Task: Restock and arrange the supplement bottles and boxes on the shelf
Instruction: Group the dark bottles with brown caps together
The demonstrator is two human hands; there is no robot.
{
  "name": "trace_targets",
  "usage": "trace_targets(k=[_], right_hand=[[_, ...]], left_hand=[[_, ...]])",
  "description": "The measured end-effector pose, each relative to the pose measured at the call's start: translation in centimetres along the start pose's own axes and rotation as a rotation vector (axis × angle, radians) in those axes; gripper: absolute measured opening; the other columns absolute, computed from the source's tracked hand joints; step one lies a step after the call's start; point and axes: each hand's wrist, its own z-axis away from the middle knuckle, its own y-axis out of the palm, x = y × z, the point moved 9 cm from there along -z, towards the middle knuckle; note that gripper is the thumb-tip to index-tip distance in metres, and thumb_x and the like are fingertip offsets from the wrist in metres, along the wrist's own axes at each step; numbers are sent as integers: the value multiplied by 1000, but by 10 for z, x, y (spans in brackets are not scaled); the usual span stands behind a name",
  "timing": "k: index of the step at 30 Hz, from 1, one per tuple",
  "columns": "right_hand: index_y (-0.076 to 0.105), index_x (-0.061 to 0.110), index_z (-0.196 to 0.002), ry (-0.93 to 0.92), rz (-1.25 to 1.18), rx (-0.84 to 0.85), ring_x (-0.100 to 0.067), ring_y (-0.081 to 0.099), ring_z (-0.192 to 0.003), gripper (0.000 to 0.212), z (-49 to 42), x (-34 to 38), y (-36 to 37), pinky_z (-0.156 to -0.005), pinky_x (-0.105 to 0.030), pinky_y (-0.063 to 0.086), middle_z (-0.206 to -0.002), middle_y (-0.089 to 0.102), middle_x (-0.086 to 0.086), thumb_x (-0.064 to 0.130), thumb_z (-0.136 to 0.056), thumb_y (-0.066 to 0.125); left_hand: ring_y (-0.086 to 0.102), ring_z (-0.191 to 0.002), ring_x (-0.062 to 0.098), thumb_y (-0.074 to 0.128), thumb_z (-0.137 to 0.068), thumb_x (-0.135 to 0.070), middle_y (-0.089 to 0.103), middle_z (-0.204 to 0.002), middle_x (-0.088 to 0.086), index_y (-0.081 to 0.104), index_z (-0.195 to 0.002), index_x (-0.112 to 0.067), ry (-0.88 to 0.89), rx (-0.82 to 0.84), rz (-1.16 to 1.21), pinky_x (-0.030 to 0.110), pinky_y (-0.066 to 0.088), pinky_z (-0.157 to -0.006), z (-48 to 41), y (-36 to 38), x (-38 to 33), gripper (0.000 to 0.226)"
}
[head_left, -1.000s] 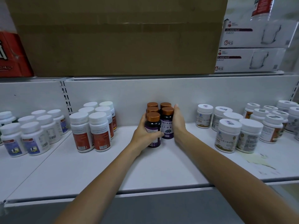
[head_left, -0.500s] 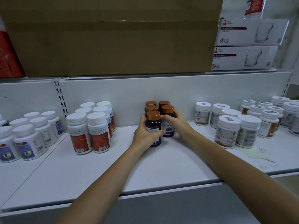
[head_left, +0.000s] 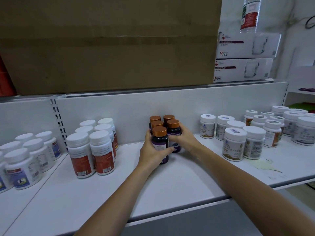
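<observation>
Several dark purple bottles with copper caps (head_left: 163, 126) stand in a tight cluster at the back middle of the white shelf (head_left: 170, 181). My left hand (head_left: 151, 152) grips the front left bottle (head_left: 159, 142), thumb across its label. My right hand (head_left: 183, 139) wraps round the front right bottle (head_left: 173, 130), fingers curled over its label. Both bottles stand upright on the shelf, touching the ones behind them.
White bottles with red labels (head_left: 92, 147) stand to the left, blue-labelled ones (head_left: 25, 160) further left. White-capped jars (head_left: 243, 142) fill the right side. A yellowish stain (head_left: 265, 166) marks the shelf. A big cardboard box (head_left: 109, 43) and glass mug boxes (head_left: 245, 57) sit above.
My right hand went from lying flat beside the cluster to curling round the front right bottle. The view shifted to the right; my left hand kept its grip.
</observation>
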Motion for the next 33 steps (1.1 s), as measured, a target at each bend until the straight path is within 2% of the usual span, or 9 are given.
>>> trace_targets(k=[8,13,16,20,25,27,29,31,33], right_hand=[[56,33,-107,-7,28,-1,-12,66,-97,44,0,4,0,-86,-30,51,-103,69,6,8,-75,75],[52,37,-102,7,43,12,-3,63,-92,45,0,5,-1,-75,-18,48,-98,66,14,8,-76,74],[53,36,-104,17,48,25,-6,63,-94,46,-1,4,-1,-79,-22,49,-100,67,11,8,-75,75],[55,33,-109,14,32,9,-15,64,-101,48,-4,0,-3,-90,-35,50,-106,68,5,9,-73,75],[48,23,-123,42,29,40,-12,61,-99,54,0,2,-3,-91,-32,50,-106,64,8,8,-77,73],[36,21,-138,67,54,53,-16,56,-115,73,1,-1,-5,-105,-39,42,-127,58,3,14,-76,75],[12,22,-151,103,53,30,-23,35,-138,99,3,-3,-11,-113,-41,28,-152,32,-3,23,-76,76],[5,23,-152,97,47,25,-24,23,-143,101,5,4,-18,-114,-42,24,-158,19,-5,24,-78,75],[6,21,-152,106,40,43,-25,22,-144,98,8,10,-22,-114,-42,25,-158,18,-8,21,-80,73]], left_hand=[[58,-93,9,82,-66,-9,57,-98,-21,37,-126,-34,-2,-10,4,12,43,-68,1,-1,-2,79],[59,-98,12,81,-66,-8,59,-104,-15,37,-133,-29,-13,-29,-6,14,43,-70,0,-1,0,83],[57,-97,11,80,-67,-8,58,-105,-14,39,-132,-30,-13,-39,-23,12,42,-69,1,-1,-3,80],[58,-99,14,79,-68,-8,59,-107,-10,42,-127,-31,-20,-44,-48,20,42,-76,0,-1,-5,74],[58,-110,18,85,-63,-19,59,-118,-6,38,-132,-23,-54,-39,-89,31,46,-92,1,-1,-3,84],[52,-122,19,86,-59,-33,53,-134,-4,27,-142,-24,-77,-53,-110,36,42,-103,3,-4,-5,102],[37,-135,20,82,-66,-34,37,-148,-1,10,-149,-24,-96,-89,-140,36,33,-108,4,-11,-9,111],[30,-140,21,80,-70,-32,28,-153,2,6,-150,-24,-109,-141,-168,37,30,-109,6,-17,-15,109],[35,-136,22,79,-72,-28,33,-151,3,13,-149,-23,-153,-178,-167,36,34,-106,10,-15,-14,101]])
